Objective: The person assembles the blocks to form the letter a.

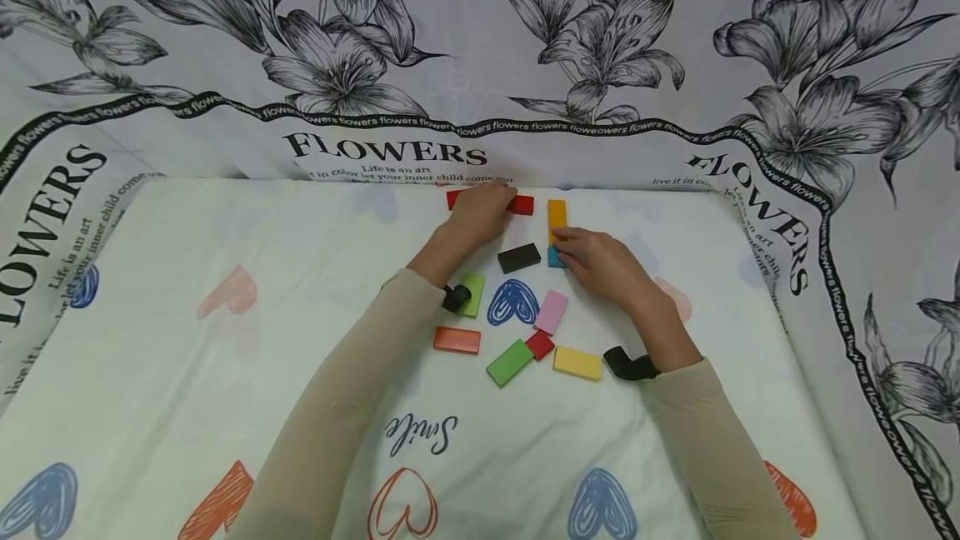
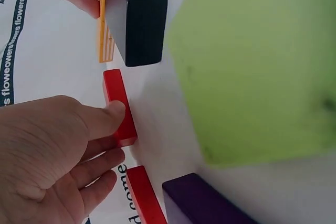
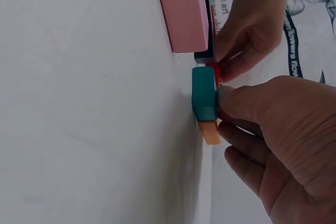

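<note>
At the far side of the cloth, my left hand (image 1: 477,217) pinches a red block (image 2: 115,90) between thumb and fingers. A second red block (image 2: 143,195) lies in line with it, with a small gap between them. My right hand (image 1: 606,263) pinches a teal block (image 1: 555,258), thumb against its side. That block meets the near end of an upright-running orange block (image 1: 557,213). Between both hands lies a black block (image 1: 519,257). A dark purple block (image 2: 194,203) shows only in the left wrist view.
Nearer me lie a lime block (image 1: 472,296), a pink block (image 1: 551,312), an orange-red block (image 1: 457,340), a green block (image 1: 510,363) touching a small red block (image 1: 540,345), and a yellow block (image 1: 577,363). A flower-printed cloth (image 1: 480,98) hangs behind.
</note>
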A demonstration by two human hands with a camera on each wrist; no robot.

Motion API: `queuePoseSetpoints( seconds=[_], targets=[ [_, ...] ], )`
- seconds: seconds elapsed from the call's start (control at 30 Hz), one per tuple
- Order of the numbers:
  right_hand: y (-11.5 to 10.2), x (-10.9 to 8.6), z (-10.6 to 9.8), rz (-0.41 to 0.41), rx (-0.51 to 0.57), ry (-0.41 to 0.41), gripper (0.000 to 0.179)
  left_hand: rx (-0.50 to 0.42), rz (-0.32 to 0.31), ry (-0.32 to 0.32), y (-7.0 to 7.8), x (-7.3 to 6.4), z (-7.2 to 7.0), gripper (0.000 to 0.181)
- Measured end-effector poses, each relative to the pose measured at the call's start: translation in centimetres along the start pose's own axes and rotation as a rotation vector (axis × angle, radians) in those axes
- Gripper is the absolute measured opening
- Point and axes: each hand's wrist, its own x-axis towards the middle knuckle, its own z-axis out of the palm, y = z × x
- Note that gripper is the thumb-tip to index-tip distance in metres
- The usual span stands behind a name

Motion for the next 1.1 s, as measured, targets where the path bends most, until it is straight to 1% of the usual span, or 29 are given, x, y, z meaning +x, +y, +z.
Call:
queuePoseSetpoints(
  seconds=[0.27, 0.4, 0.53, 0.83, 1.1],
  targets=[
    [0.0, 0.0, 0.2, 0.021, 0.042, 0.006, 0.034, -0.018, -0.041, 0.002, 0.2, 0.4, 0.1, 0.029],
    [0.1, 0.0, 0.2, 0.040, 0.036, 0.001, 0.036, -0.037, -0.035, 0.002, 0.5, 0.6, 0.1, 0.030],
    [0.3, 0.0, 0.2, 0.037, 0.031, 0.003, 0.036, -0.053, -0.031, 0.001, 0.7, 0.9, 0.0, 0.030],
    [0.3, 0.1, 0.1, 0.037, 0.049, 0.010, 0.037, -0.026, -0.023, -0.001, 1.2, 1.7, 0.2, 0.026],
    [0.4, 0.2, 0.3, 0.030, 0.052, 0.011, 0.037, -0.028, -0.041, -0.021, 1.6, 1.8, 0.0, 0.029]
  ],
)
